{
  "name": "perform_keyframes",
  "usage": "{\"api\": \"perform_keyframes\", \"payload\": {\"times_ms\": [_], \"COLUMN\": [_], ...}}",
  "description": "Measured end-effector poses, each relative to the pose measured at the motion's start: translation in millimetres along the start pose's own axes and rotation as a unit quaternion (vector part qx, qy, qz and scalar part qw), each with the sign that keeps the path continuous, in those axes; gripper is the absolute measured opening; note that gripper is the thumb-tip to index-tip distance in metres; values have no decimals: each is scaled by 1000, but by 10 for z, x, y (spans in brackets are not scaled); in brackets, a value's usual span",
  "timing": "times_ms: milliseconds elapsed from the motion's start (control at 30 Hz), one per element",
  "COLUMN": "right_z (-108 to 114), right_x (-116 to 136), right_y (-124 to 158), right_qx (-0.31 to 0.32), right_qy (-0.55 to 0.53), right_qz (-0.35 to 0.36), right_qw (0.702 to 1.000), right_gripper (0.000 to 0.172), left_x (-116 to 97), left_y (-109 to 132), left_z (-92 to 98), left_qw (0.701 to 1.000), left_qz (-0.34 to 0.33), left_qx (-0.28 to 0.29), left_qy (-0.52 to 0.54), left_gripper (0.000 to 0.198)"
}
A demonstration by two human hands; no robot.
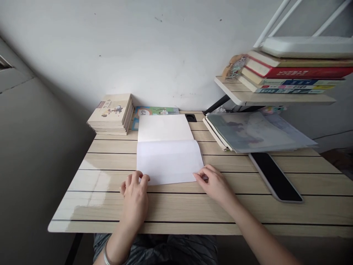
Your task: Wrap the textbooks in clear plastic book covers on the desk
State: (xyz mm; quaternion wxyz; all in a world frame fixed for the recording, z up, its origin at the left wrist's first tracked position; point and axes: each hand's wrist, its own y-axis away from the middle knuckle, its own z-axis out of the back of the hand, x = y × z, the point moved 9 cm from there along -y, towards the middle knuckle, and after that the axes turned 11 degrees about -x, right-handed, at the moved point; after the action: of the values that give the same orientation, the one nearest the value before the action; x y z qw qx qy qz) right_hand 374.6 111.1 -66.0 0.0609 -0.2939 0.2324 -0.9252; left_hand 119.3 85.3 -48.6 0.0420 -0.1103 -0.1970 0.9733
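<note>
Bare left forearm (122,237) nearest; pale wood-grain table (187,209) with dark lines beyond; open notebook with blank white pages (168,160), mid-table; stack of cream-covered paperbacks (110,114) behind, left of it; flat black-screened phone in pale grey case (275,177), well to right; left-hand grip (135,195) curled at notebook's near left corner, cannot tell whether pinching; right-hand grip (213,182) narrow, thumb and fingertip pinching near right corner; slim silver bangle (106,254) on left wrist.

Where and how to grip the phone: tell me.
Grip the phone by its long edges, toward its near end. The right hand would probably best come from the near side: the phone lies flat, screen up, far end close to the stacked papers, near end uncovered.
</note>
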Motion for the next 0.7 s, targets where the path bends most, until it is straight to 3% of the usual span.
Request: {"api": "perform_keyframes", "payload": {"times_ms": [167, 400, 533, 700], "right_z": [-9, -10, -7, -19], "right_x": [-5, -3, -1, -8], "right_y": [-8, -8, -9, 2], "right_qx": [-3, -3, -4, -2], "right_qy": [-1, 3, -4, 0], "right_qz": [0, -1, -3, -1], "right_qw": [1000, 1000, 1000, 1000], "right_gripper": [28, 28, 29, 29], "left_x": [-172, -167, -209, -321], "left_y": [22, 178, 297, 385], "left_z": [-37, -182, -256, -128], "left_qw": [993, 985, 984, 979], "left_qz": [-101, -158, -172, -200], "left_qx": [35, 6, -1, -25], "left_qy": [49, 64, 51, 23], "left_gripper": [33, 45, 41, 75]}}
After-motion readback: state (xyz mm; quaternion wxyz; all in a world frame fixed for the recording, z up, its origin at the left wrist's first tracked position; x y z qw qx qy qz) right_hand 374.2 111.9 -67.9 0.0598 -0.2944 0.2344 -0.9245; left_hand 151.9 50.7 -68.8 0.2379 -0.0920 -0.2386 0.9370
